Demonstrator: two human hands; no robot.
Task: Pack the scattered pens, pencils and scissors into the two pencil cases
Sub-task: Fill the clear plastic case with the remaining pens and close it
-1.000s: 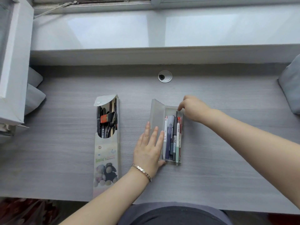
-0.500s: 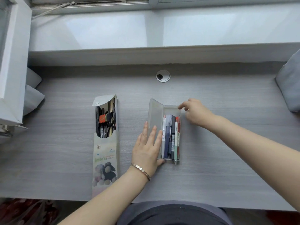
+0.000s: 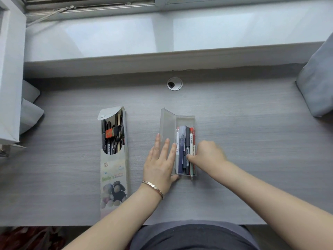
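Note:
A clear plastic pencil case (image 3: 185, 120) lies open in the middle of the desk, its lid (image 3: 166, 123) standing up on the left. Several pens (image 3: 185, 141) lie side by side in it; one tip pokes past the near end. My left hand (image 3: 161, 165) lies flat with straight fingers against the lid and the case's left side. My right hand (image 3: 207, 154) reaches in from the right, its fingertips touching the pens at mid-length. To the left, a printed flat pencil case (image 3: 114, 174) has its flap open, with pens, an eraser and black scissors (image 3: 119, 132) inside.
A round cable grommet (image 3: 174, 83) sits in the grey desk (image 3: 252, 141) behind the cases. A grey cushion (image 3: 319, 78) leans at the right edge. A white frame (image 3: 10, 74) and folded grey cloth (image 3: 29, 112) stand at the left. A windowsill runs along the back.
My right hand has moved from the far end of the clear case toward me, down to the middle of the pens. My left hand has stayed by the lid.

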